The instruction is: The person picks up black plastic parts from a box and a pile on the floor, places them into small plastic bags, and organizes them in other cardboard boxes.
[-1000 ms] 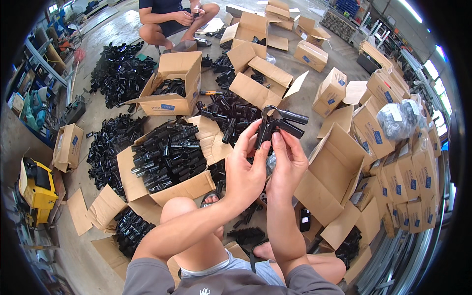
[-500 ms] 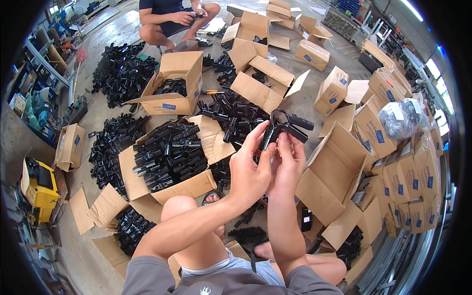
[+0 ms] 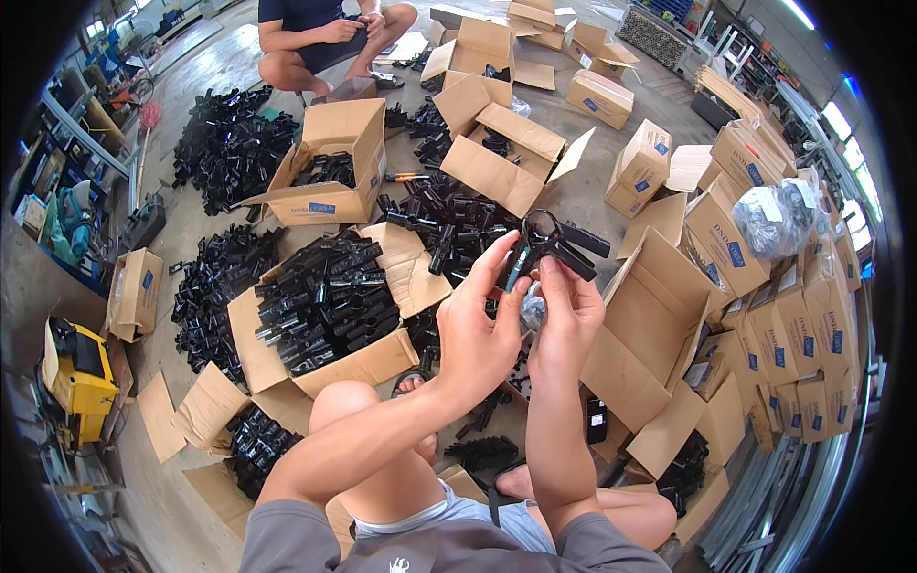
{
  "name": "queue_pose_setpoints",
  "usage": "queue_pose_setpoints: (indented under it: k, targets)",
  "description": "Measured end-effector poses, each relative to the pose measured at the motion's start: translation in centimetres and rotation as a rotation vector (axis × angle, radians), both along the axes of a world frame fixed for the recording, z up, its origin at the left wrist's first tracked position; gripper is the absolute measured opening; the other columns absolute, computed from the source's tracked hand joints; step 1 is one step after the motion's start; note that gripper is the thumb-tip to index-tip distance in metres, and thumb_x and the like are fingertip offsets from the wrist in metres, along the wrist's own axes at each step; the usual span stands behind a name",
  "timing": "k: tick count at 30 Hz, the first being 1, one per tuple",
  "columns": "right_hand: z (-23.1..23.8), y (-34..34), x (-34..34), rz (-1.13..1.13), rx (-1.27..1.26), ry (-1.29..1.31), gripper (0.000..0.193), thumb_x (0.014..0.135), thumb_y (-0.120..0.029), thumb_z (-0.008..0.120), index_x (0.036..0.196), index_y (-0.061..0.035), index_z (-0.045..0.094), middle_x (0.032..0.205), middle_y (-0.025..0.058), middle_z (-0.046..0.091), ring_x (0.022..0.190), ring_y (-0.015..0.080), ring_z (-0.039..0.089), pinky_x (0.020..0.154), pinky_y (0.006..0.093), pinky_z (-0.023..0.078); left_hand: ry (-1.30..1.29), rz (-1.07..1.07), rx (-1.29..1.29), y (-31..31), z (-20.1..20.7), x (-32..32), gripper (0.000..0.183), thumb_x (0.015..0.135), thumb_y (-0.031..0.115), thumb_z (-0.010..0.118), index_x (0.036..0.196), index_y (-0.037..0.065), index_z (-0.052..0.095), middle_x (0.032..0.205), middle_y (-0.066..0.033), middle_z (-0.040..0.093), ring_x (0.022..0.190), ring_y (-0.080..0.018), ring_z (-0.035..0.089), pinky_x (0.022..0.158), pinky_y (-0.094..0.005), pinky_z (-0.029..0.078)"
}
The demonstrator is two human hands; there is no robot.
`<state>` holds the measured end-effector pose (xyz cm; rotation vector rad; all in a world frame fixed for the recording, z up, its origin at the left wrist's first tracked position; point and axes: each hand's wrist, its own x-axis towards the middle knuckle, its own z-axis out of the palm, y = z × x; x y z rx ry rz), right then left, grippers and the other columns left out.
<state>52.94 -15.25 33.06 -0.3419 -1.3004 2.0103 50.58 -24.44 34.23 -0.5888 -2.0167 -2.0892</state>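
Raised in front of me is a black clamp-like fitting (image 3: 570,255) with a round ring at its top and two prongs pointing right. My left hand (image 3: 478,325) pinches its left side between thumb and fingers. The fingers of my right hand (image 3: 566,329) close on its lower right, under the prongs. Between my hands, partly hidden, shows a small greyish, plastic-looking thing (image 3: 532,310). Below and to the left, an open carton (image 3: 358,365) is filled with similar black fittings (image 3: 330,301). More black fittings (image 3: 449,215) lie heaped behind my hands.
An open carton (image 3: 659,320) stands just right of my hands, with a phone (image 3: 597,420) near it. Stacked cartons (image 3: 783,344) rise at the far right. Another person (image 3: 330,43) crouches at the back by a heap of fittings (image 3: 224,148). A yellow machine (image 3: 78,377) sits far left.
My right hand has shifted slightly right, away from my left, uncovering the greyish thing between them. The fitting has turned a little, so its ring shows more openly.
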Motion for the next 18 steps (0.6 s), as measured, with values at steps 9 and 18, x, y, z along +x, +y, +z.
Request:
queue_pose_setpoints:
  k: [9,18]
  targets:
    - [-0.9,-0.6,-0.6,-0.035,-0.107,0.052,0.019,0.095,-0.001,0.073,0.114,0.0005,0.074,0.111,0.008,0.075,0.1,0.0105,0.068,0.09,0.0264,0.052,-0.029,-0.003,0.012,0.2,-0.5,-0.2,0.046,0.096,0.0,0.066,0.141,0.002,0.057,0.115,-0.0196,0.074,0.096,-0.022,0.074,0.079,-0.0325,0.057]
    - [-1.1,-1.1,-0.2,-0.137,0.121,0.021,0.019,0.096,-0.005,0.074,0.113,0.0021,0.074,0.106,0.0077,0.076,0.093,0.0086,0.068,0.085,0.0232,0.053,-0.021,-0.021,0.031,0.2,-0.3,-0.1,0.046,0.096,0.0,0.065,0.141,0.002,0.057,0.114,-0.0195,0.074,0.097,-0.0228,0.075,0.079,-0.0331,0.058]
